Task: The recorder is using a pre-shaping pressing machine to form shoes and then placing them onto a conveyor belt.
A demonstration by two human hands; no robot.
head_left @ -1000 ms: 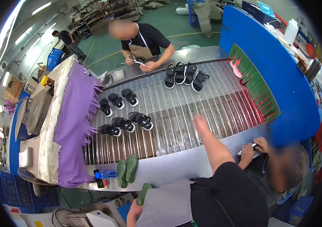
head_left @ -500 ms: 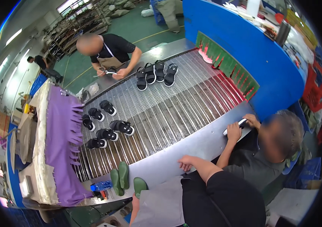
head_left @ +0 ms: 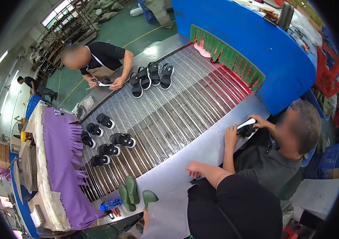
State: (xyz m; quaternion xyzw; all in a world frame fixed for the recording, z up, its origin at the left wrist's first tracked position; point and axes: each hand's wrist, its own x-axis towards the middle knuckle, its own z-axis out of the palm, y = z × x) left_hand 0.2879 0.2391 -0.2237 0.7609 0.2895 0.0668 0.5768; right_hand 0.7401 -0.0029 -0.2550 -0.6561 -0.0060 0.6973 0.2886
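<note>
The right hand [head_left: 195, 169] lay on the grey table edge [head_left: 177, 167], fingers curled in, holding nothing. The left hand [head_left: 145, 217] was mostly hidden, so its fingers could not be told. It sat just under a green shoe form [head_left: 149, 197].

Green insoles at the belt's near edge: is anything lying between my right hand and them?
Nothing visible does. The right hand rests on the metal ledge, and the ledge runs bare from it to the pair of green insoles. A third green insole sits just below that line.
</note>
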